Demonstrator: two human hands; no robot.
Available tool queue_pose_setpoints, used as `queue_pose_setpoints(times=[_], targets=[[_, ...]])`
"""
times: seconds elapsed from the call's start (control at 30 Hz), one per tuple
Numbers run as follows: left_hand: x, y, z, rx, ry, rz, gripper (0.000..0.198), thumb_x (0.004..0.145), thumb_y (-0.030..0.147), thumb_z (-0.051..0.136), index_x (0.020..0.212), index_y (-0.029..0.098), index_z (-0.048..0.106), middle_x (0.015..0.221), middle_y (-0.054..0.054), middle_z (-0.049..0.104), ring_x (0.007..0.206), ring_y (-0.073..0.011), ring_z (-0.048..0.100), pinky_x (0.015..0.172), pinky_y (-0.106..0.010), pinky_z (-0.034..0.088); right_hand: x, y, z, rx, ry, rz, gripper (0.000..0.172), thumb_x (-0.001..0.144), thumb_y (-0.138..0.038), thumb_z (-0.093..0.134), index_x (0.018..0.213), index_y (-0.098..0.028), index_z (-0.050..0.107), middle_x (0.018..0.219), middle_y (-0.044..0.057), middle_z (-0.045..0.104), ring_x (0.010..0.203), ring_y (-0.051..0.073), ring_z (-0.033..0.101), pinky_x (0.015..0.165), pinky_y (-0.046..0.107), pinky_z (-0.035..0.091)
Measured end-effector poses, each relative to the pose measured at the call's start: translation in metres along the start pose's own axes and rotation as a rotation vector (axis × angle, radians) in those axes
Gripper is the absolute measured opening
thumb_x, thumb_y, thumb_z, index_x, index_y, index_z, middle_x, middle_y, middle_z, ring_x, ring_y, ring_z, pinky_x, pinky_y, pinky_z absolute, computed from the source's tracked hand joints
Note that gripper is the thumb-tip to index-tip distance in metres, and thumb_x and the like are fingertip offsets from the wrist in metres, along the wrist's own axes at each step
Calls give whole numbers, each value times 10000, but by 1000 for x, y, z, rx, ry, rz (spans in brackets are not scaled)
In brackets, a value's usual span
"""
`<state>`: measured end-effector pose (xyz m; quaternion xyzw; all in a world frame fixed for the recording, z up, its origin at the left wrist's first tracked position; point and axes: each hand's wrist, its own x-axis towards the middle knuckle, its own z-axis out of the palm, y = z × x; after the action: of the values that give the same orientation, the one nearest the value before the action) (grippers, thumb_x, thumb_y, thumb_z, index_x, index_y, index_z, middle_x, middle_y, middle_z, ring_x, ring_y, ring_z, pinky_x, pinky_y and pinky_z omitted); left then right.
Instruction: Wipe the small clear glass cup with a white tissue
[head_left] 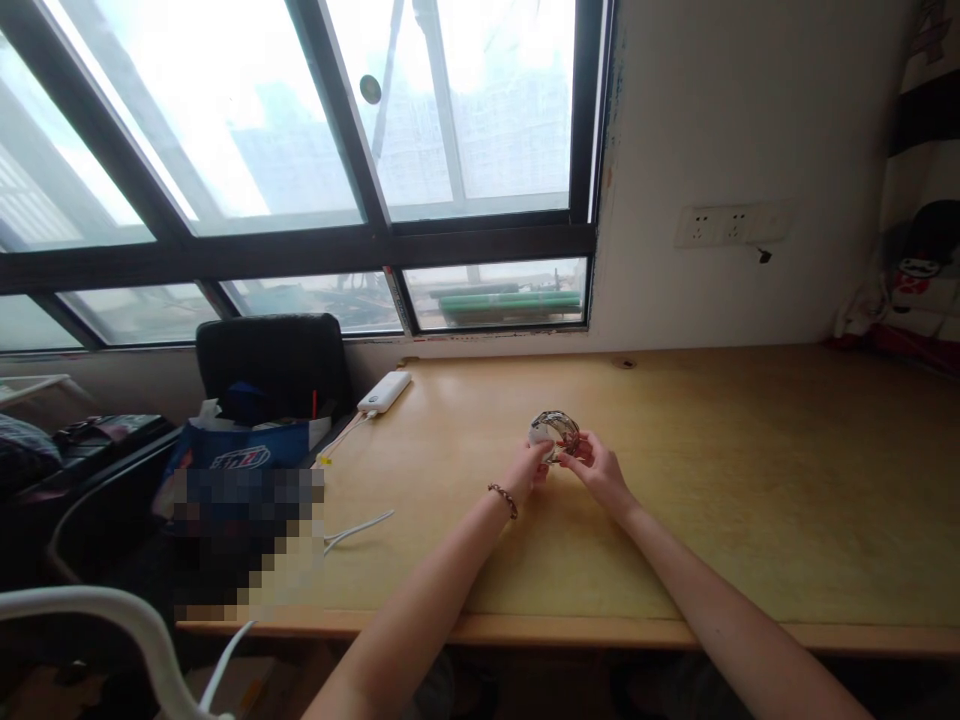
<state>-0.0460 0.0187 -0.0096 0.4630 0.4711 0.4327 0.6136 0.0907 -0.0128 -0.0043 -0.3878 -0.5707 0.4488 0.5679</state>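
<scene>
Both of my hands meet over the middle of a light wooden desk (712, 480). Between them is a small round see-through object (556, 430) with a dark patterned rim, like a little glass jar or bracelet ring; I cannot make out which. My left hand (529, 466), with a beaded bracelet on its wrist, pinches the object's left side. My right hand (598, 466) grips it from the right with curled fingers.
A white power bank (384, 391) with a cable lies at the desk's back left. A black chair (274, 365) holding a blue bag (240, 455) stands to the left. A window spans the back wall, and a wall socket (712, 225) sits at the right.
</scene>
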Motion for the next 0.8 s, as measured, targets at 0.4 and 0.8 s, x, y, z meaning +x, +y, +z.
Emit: queue_pose_setpoints(times=[0.4, 0.8], targets=[[-9, 8, 8, -7, -214, -17, 351, 669, 474, 593, 736, 152, 468, 486, 72, 329, 364, -23, 228, 363, -166, 130, 3, 2, 0, 231, 120, 107, 345, 670, -379, 638, 910, -166, 511, 861, 66, 643, 712, 190, 628, 689, 349, 525], [4, 6, -16, 682, 429, 459, 203, 773, 284, 475, 624, 157, 528, 651, -30, 509, 623, -135, 479, 570, -215, 324, 7, 5, -8, 478, 145, 347, 269, 720, -386, 586, 798, -128, 571, 652, 62, 651, 528, 151, 611, 492, 247, 507]])
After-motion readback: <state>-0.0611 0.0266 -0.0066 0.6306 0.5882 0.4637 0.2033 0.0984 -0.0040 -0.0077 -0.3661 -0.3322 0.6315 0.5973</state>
